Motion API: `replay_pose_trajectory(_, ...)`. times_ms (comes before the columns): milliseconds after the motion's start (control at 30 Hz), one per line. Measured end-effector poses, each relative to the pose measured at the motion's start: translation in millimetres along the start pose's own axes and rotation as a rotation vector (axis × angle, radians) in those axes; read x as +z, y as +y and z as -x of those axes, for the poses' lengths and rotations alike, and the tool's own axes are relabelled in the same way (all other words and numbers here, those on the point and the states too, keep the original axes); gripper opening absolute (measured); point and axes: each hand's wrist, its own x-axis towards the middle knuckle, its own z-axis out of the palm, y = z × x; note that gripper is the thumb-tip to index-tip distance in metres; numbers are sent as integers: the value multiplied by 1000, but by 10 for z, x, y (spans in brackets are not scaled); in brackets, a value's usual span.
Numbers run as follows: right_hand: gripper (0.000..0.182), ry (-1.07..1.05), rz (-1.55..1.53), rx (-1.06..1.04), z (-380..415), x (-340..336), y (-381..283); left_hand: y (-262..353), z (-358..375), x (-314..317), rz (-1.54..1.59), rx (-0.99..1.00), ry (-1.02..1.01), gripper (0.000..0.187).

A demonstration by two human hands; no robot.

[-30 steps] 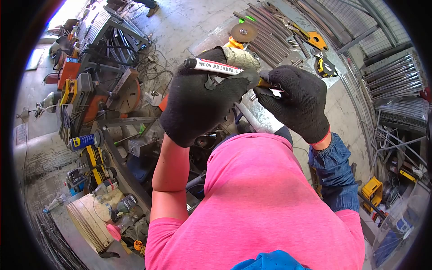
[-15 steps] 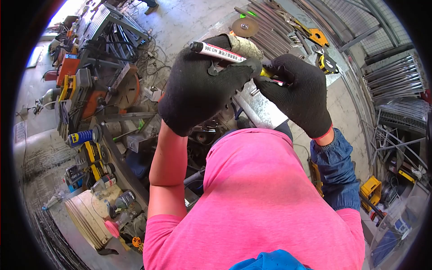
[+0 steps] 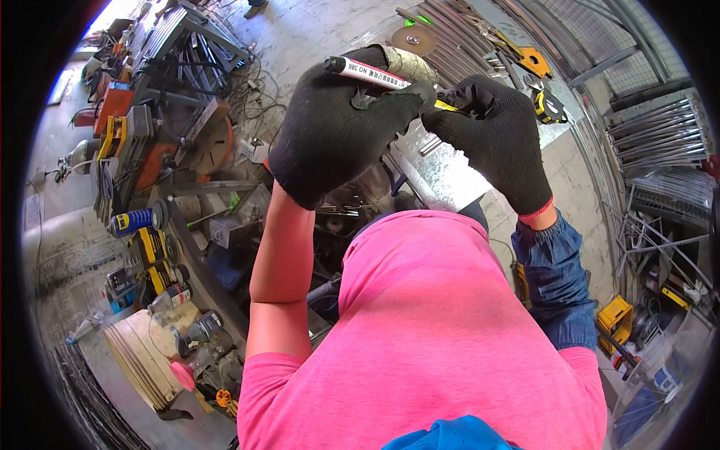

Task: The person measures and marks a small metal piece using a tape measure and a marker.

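My left hand (image 3: 337,124), in a black knit glove, is closed around a white marker pen (image 3: 375,75) with red edging, dark lettering and a black end. Off-white wrapping (image 3: 411,67) covers the far side of this hand's fingers. My right hand (image 3: 491,127), also in a black glove, has its fingers pinched together close to the left fingertips. Between the two hands a small yellow piece (image 3: 445,106) shows at the right fingertips, in line with the pen. The right fingers hide the rest of it. Both hands are raised over a metal-topped surface (image 3: 461,176).
Metal bars (image 3: 454,41), a cutting disc (image 3: 413,40) and a tape measure (image 3: 550,107) lie beyond my hands. A cut-off saw (image 3: 210,139) and a blue spray can (image 3: 135,222) are on the left. Bundled tubes (image 3: 660,135) and a yellow crate (image 3: 615,321) are at right.
Both hands have shifted slightly upward in view. The white and red bit that showed below the right fingertips is out of sight. The left hand still holds the marker pen.
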Motion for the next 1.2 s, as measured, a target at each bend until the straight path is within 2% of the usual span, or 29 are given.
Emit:
replay_pose_trajectory(100, 28, 4, -54, 2, -22, 21, 26, -8, 50, 14, 60, -85, -57, 23)
replay_pose_trajectory(200, 26, -7, -42, -83, -45, 45, 99, -37, 56, 27, 29, -63, -50, 22)
replay_pose_trajectory(267, 25, -33, -88, 10, -51, 44, 84, -47, 66, 49, 28, -56, -33, 22)
replay_pose_trajectory(400, 23, -42, -120, -14, -69, 93, 139, -73, 101, 78, 40, -49, -11, 23)
replay_pose_trajectory(433, 23, -53, -223, 68, -67, 96, 96, -46, 94, 68, 39, -50, -11, 23)
replay_pose_trajectory(500, 22, -66, -328, 150, -70, 106, 80, 37, 57, 38, 498, -497, -88, 23)
replay_pose_trajectory(533, 22, -78, -353, 181, -73, 111, 102, 2, 86, 62, 497, -498, -88, 23)
replay_pose_trajectory(600, 21, -90, -378, 212, -75, 116, 139, -101, 158, 119, 55, -84, -13, 22)
replay_pose_trajectory(733, 21, -92, -464, 226, -68, 140, 198, -105, 177, 50, 111, -89, -146, 32)
replay_pose_trajectory(800, 21, -93, -483, 226, -68, 140, 198, -11, 141, 61, 398, -404, -70, 20)
replay_pose_trajectory(833, 21, -96, -501, 241, -65, 138, 186, -61, 165, 84, 397, -405, -70, 20)
replay_pose_trajectory(900, 21, -101, -521, 255, -66, 151, 190, -178, 190, 120, 79, -61, -3, 17)
replay_pose_trajectory(933, 22, -87, -471, 175, -61, 167, 219, -148, 180, 103, 77, -63, -3, 17)
replay_pose_trajectory(1000, 22, -74, -421, 93, -59, 184, 255, -34, 120, 51, 543, -523, -85, 17)
replay_pose_trajectory(1033, 23, -73, -441, 105, -56, 187, 264, -13, 107, 48, 542, -524, -85, 17)
replay_pose_trajectory(1100, 24, -74, -460, 116, -58, 203, 306, 5, 91, 48, 649, -693, -81, 19)
replay_pose_trajectory(1133, 24, -70, -488, 128, -65, 221, 346, -44, 123, 67, 649, -693, -80, 19)
replay_pose_trajectory(1200, 25, -67, -517, 140, -67, 225, 365, -171, 195, 112, 46, -56, 11, 19)
